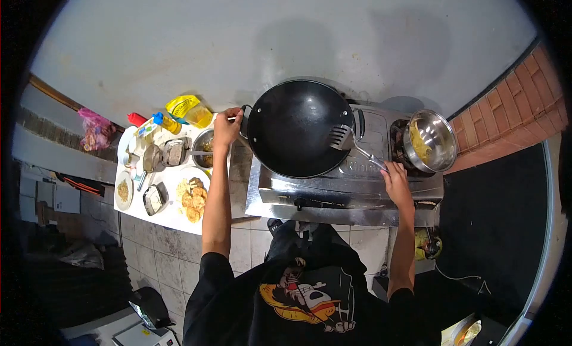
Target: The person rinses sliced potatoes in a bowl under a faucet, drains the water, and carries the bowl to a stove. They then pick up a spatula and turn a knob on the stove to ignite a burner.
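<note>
While the left hand (226, 128) closes its fingers round the side handle of the black wok (295, 128), the right hand (394, 174) has its fingers clenched on the long handle of a slotted spatula (342, 137), whose blade rests inside the wok near its right wall. The wok sits on the left burner of a steel stove (333, 194) and looks empty (dark and bare, as far as I can tell from here). To my eye the pan is being steadied with the tool in place. Putting food in would call for one hand to let go and reach to a side. On the right burner stands a steel bowl (442, 137) with pale yellow strips in it. On the white desk (173, 219) to the left are a plate (207, 175) of golden fried rounds, a small pot (199, 135) with something brownish inside, a small dish (117, 182) of pale food and a yellow bottle (167, 122)
</note>
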### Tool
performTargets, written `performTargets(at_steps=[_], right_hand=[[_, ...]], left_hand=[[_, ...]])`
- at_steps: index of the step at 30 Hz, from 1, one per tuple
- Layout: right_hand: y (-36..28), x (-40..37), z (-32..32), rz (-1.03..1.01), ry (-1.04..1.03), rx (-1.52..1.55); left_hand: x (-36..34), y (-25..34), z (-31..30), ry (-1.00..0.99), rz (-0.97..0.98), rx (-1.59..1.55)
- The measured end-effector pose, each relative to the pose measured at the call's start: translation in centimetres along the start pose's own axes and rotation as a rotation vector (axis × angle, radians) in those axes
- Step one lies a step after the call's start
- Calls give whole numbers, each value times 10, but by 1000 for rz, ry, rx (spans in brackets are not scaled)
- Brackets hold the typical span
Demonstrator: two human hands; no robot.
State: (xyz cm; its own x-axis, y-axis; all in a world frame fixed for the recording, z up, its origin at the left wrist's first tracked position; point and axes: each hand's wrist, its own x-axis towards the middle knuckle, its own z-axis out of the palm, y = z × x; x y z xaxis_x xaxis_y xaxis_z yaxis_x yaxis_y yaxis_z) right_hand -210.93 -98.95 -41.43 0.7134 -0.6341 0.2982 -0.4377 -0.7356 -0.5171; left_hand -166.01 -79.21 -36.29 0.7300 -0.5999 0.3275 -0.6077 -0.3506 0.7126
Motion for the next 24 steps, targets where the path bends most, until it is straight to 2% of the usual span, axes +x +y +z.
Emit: performTargets(at_steps=[3, 7, 12, 24], right_hand=[[16, -6, 13, 17, -4, -108], [21, -8, 23, 37, 29, -153], [19, -10, 34, 72, 0, -186], [-1, -10, 30, 155, 17, -88]], left_hand=[[-4, 15, -5, -40, -96, 13], [-3, 4, -5, -29, -58, 9], [-11, 7, -11, -57, -106, 11], [-20, 19, -9, 44, -123, -65]])
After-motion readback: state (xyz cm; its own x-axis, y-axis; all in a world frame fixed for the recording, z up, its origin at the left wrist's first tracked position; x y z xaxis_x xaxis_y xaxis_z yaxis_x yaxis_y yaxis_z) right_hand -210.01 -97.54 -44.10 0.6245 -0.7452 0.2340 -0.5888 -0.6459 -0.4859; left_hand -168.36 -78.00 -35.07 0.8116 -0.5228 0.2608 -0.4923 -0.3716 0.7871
